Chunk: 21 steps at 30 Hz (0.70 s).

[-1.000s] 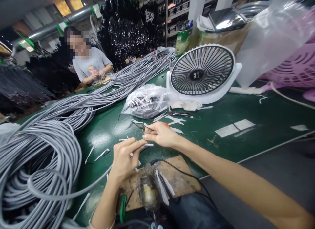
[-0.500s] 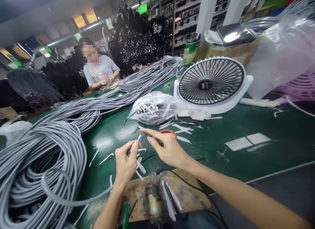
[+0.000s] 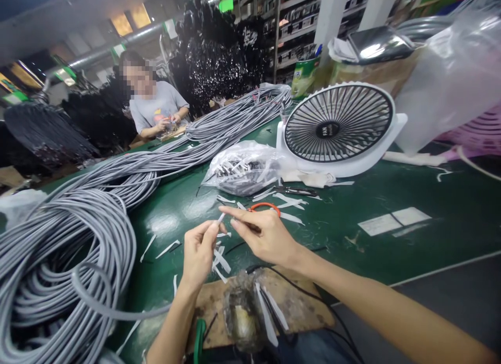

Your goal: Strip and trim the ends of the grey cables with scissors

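Observation:
My left hand (image 3: 200,249) is closed round the end of a grey cable (image 3: 221,218), whose pale tip pokes up past the thumb. The cable's length runs under my left forearm to the coil on the left. Just right of the tip is my right hand (image 3: 266,233), its index finger and thumb stretched out and apart. That index fingertip lies at the cable's tip; whether it touches cannot be made out. Beneath the hands, white strips (image 3: 221,259) are scattered on the green table (image 3: 332,223). A pair of orange-handled scissors (image 3: 265,205) lies partly hidden behind my right hand.
Large grey cable coils (image 3: 78,223) cover the left side. A white fan (image 3: 340,129) stands beyond my hands beside a plastic bag of small parts (image 3: 245,168). Close to my body is a worn board (image 3: 305,301) with a taped device (image 3: 242,314). A co-worker (image 3: 158,106) sits across.
My right index finger has come slightly lower and closer to the cable tip; a pale strip near its fingertip now lies apart on the table. The view has shifted a little.

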Each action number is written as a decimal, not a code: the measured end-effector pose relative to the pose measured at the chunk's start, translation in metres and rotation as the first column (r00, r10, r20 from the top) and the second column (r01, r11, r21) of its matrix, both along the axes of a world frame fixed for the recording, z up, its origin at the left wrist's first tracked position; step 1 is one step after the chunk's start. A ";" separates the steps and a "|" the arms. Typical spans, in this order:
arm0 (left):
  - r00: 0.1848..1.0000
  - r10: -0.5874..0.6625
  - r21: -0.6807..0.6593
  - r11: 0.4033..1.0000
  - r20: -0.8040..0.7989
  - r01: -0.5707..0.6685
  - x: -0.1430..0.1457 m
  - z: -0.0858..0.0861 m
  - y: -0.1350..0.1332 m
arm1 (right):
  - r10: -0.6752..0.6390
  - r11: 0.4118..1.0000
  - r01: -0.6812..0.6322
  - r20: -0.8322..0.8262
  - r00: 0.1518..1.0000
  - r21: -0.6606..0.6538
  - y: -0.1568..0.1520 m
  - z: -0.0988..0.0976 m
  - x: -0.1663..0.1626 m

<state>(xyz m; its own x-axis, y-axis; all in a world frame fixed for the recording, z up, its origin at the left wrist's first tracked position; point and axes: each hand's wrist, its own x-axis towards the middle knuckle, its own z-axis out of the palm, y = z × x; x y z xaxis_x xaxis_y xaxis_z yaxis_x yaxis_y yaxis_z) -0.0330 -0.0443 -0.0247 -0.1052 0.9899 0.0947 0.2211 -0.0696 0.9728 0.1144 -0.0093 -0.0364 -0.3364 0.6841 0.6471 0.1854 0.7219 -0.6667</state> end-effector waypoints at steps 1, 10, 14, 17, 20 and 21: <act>0.999 0.015 0.037 0.999 -0.052 -0.013 0.001 0.000 -0.001 | -0.005 1.000 0.005 0.000 1.000 -0.012 0.000 0.001 0.000; 0.941 0.184 0.205 0.970 -0.284 -0.128 0.006 -0.011 -0.005 | -0.044 0.989 0.041 -0.022 0.999 -0.145 -0.006 -0.003 -0.006; 0.959 0.048 0.150 0.989 -0.278 -0.006 0.011 -0.013 -0.005 | -0.076 0.982 0.053 -0.123 0.990 -0.182 -0.008 -0.001 -0.010; 0.975 0.054 0.129 0.991 -0.215 -0.026 0.010 -0.012 -0.003 | -0.109 0.973 0.078 -0.131 0.985 -0.218 -0.006 0.001 -0.009; 0.987 0.102 0.130 0.988 -0.128 -0.086 0.007 -0.009 -0.002 | -0.125 0.964 0.096 -0.105 0.987 -0.247 -0.005 0.001 -0.007; 0.986 0.114 0.133 0.986 -0.121 -0.098 0.006 -0.009 -0.002 | -0.115 0.964 0.088 -0.094 0.989 -0.251 -0.005 0.001 -0.007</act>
